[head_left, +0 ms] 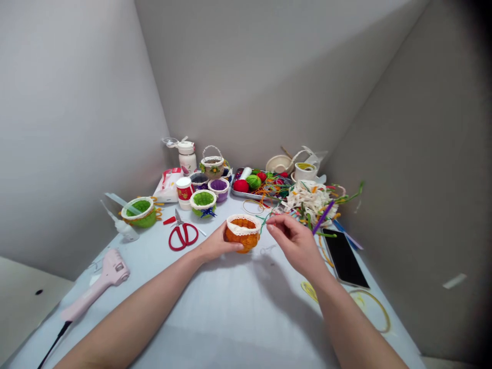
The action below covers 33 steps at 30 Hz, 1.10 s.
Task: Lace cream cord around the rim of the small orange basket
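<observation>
My left hand (215,245) wraps around the side of a small orange woven basket (242,233) with a white lace rim, holding it just above the table. Just to its right, my right hand (294,237) is closed in a pinch on a thin green wire (264,219) that runs from my fingertips to the basket's rim. The basket's inside looks empty.
Red scissors (183,235) lie left of the basket and a pink glue gun (103,279) lies at the near left. Several small finished baskets (203,201), a metal tray of yarn balls (250,183), a pile of pipe cleaners (313,201) and a black phone (343,258) surround the work spot.
</observation>
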Each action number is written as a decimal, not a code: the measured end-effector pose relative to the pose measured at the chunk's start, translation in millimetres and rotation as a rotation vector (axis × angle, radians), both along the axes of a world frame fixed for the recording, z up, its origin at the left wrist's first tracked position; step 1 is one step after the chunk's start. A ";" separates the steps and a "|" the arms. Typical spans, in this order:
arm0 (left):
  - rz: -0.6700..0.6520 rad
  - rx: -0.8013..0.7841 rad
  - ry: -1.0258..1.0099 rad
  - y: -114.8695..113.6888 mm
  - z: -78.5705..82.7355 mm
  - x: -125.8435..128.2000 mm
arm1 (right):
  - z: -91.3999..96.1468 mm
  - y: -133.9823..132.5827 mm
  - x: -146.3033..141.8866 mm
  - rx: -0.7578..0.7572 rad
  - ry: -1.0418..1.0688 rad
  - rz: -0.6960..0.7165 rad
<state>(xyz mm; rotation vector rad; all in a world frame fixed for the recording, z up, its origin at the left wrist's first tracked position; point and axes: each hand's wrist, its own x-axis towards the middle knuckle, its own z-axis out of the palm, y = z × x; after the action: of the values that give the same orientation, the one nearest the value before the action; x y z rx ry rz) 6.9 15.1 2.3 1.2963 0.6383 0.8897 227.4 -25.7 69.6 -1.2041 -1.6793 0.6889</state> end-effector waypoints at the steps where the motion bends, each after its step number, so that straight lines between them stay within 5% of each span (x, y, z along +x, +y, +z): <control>1: -0.011 -0.003 -0.011 -0.3 0.9 -0.3 | 7.8 -0.4 -1.5 0.006 -0.046 0.013; 5: -0.010 0.012 -0.021 -1.4 2.9 0.3 | 19.1 -1.4 -10.0 0.059 -0.210 0.065; 16: 0.070 0.113 0.025 -21.8 -0.6 9.2 | -4.9 -6.5 -21.7 0.055 -0.346 0.094; 22: 0.335 0.119 0.109 -24.7 -7.7 6.8 | -23.1 -22.2 -10.3 0.019 -0.381 -0.119; 27: 0.439 0.243 0.367 -19.0 -8.6 -3.5 | -46.1 -39.5 21.2 -0.131 -0.649 -0.063; 33: 0.410 0.259 0.434 -16.4 -12.8 -5.3 | -39.3 -46.7 123.0 -0.355 -0.730 -0.717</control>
<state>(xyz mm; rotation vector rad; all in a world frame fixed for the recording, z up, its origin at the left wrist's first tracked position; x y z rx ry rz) 1.6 -1.3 -10.5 1.6446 1.1907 1.0544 350.4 -72.4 30.3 -2.3508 -1.5094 0.0786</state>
